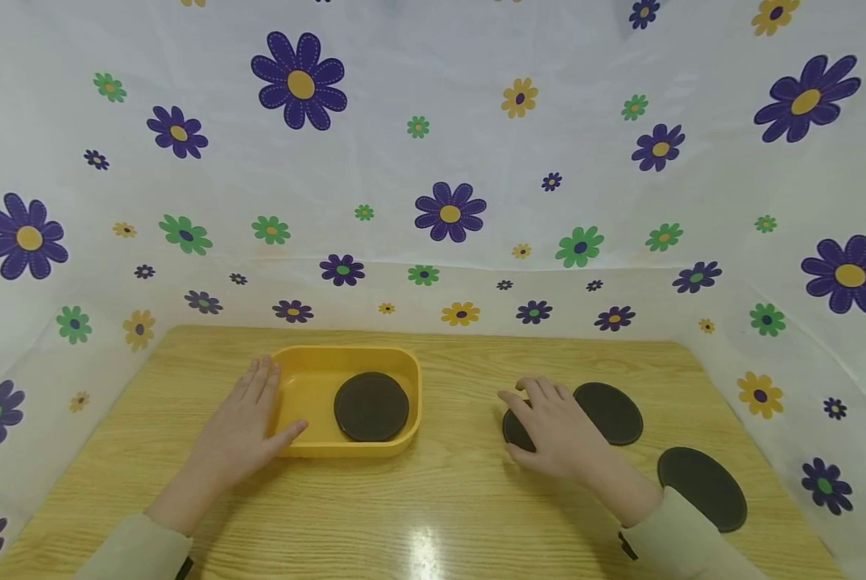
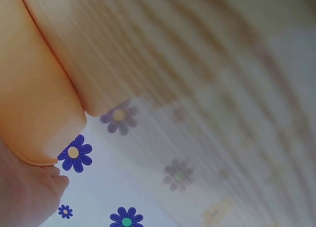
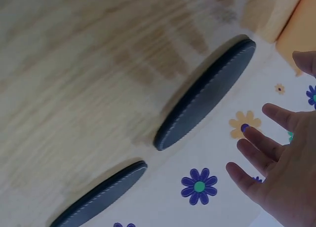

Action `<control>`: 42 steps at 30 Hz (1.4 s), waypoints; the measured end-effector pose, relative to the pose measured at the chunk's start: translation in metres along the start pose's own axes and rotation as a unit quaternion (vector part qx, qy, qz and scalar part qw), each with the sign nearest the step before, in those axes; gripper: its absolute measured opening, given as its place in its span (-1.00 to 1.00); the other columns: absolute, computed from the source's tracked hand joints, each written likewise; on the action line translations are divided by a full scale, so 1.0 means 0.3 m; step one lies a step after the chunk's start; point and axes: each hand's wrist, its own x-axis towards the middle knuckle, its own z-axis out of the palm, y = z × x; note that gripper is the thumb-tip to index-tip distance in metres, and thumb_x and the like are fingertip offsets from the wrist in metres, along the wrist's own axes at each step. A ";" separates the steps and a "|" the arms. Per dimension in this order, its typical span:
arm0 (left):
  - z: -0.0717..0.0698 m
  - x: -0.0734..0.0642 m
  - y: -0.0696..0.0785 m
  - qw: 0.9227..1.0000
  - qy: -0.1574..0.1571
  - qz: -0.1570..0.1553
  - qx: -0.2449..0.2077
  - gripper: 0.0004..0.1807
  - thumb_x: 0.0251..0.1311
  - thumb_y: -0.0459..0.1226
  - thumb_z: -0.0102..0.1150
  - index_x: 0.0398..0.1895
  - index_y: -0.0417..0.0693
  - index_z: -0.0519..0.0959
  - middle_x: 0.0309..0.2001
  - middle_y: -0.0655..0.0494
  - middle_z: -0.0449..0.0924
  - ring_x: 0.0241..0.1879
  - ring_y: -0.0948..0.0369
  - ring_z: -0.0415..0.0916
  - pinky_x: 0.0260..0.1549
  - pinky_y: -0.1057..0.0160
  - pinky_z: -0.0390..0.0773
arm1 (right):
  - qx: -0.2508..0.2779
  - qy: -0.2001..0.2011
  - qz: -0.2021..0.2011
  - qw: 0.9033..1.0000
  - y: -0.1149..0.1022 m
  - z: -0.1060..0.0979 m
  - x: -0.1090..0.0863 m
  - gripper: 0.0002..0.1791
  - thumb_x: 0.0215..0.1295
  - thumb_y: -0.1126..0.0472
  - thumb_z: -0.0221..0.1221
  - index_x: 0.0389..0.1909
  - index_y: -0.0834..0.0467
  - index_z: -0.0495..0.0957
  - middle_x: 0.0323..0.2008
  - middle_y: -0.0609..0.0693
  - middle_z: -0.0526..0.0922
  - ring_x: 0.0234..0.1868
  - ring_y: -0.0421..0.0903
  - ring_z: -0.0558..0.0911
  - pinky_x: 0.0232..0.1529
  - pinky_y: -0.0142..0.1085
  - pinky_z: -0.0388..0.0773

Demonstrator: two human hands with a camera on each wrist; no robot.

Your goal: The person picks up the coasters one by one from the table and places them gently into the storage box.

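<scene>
A yellow plastic tray (image 1: 345, 449) sits on the left half of the table, holding one black round coaster (image 1: 371, 407). My left hand (image 1: 247, 415) rests on the tray's left side with straight fingers, the thumb spread over the front rim. Over a second coaster (image 1: 517, 429) hovers my right hand (image 1: 559, 431), partly hiding it. Its fingers are spread and slightly bent, and the right wrist view shows them apart from the stitched-edge coaster (image 3: 207, 94). Another coaster (image 1: 608, 413) lies just behind that hand, and one more (image 1: 702, 489) lies near the right forearm.
The light wooden table (image 1: 447, 499) is enclosed at the back and sides by a white cloth (image 1: 374, 169) printed with purple, yellow and green flowers. Bare wood shows between the tray and the right-hand coasters.
</scene>
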 end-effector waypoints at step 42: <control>0.000 -0.002 0.000 1.000 -0.004 -0.006 -0.005 0.13 0.47 0.29 0.04 0.66 -0.47 -0.04 0.70 -0.40 -0.20 0.69 -0.34 -0.14 0.63 -0.30 0.09 | 0.099 -0.087 0.056 0.990 0.041 0.057 -0.034 -0.17 0.24 -0.18 0.40 0.47 0.07 0.45 0.32 0.30 0.46 0.31 0.33 0.51 0.09 0.36 0.61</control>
